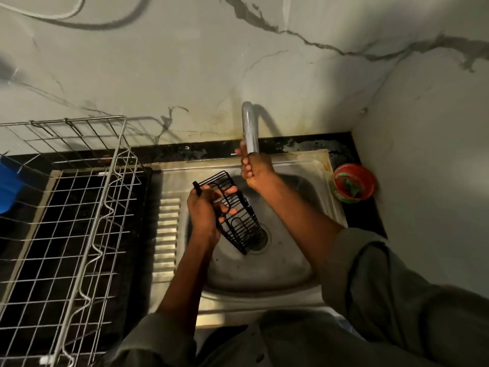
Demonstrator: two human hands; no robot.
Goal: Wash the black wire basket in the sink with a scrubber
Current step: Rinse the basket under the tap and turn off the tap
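Note:
A black wire basket (235, 221) is held tilted over the steel sink (296, 274), its lower end above the drain. My left hand (203, 210) grips its upper left end, fingers curled through the wires. My right hand (255, 169) reaches to the back of the sink, fingers curled under the spout of the grey tap (250, 128); what they hold is hidden. No water stream shows. A scrubber, green and partly seen, appears to lie in the red bowl (366, 193) at the sink's right.
A large metal wire dish rack (87, 215) stands on the black counter at the left, with a blue object (9, 184) at its far left. The ribbed drainboard (166, 234) lies between rack and sink. White marbled walls close the back and right.

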